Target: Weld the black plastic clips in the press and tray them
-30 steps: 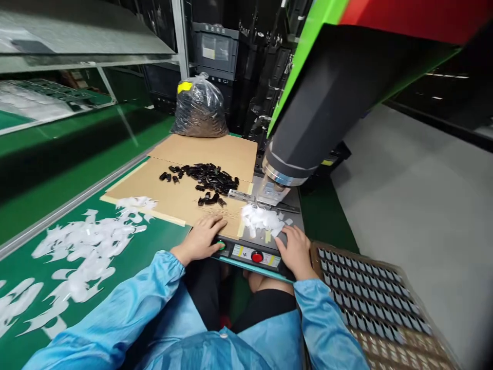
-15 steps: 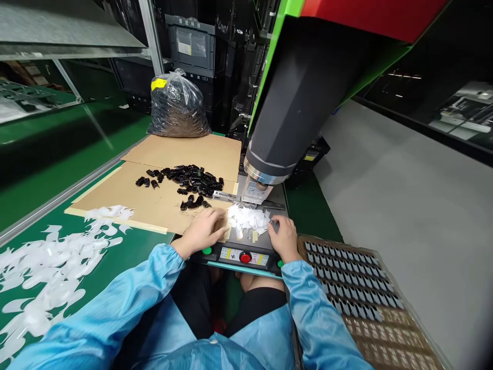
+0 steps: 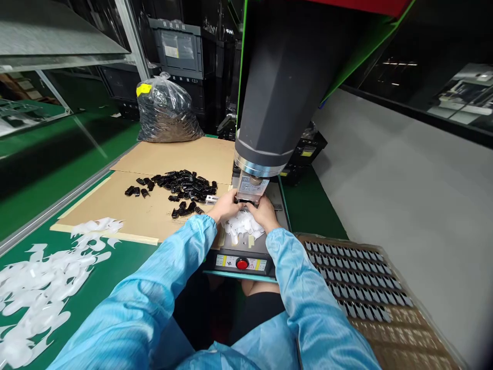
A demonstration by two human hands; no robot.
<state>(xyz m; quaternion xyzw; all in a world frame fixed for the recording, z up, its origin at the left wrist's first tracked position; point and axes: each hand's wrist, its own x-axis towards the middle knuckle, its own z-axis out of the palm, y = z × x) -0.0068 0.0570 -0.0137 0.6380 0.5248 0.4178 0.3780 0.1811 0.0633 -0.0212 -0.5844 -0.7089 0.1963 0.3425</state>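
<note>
Both my hands meet under the clear block-shaped head [image 3: 252,186] of a press-like machine [image 3: 265,103]. My left hand [image 3: 226,206] reaches in from the left, fingers closed, thumb pointing inward. From the right comes my right hand [image 3: 265,213], also closed, its thumb nearly touching the left one. Between the fingertips a small black plastic part [image 3: 246,202] shows, mostly covered by the fingers and the head. Just in front of my hands lies a heap of white film pieces [image 3: 242,226] on the metal base plate.
Black plastic clips [image 3: 188,185] are scattered over cardboard [image 3: 111,205] on the left. More white film pieces [image 3: 42,288] cover the green bench. A filled plastic bag [image 3: 167,110] stands behind. A red button [image 3: 242,263] faces me. At right is a tray [image 3: 358,277] of dark parts.
Both hands have moved forward and inward from either side of the white heap to beneath the machine's head. The view has shifted slightly.
</note>
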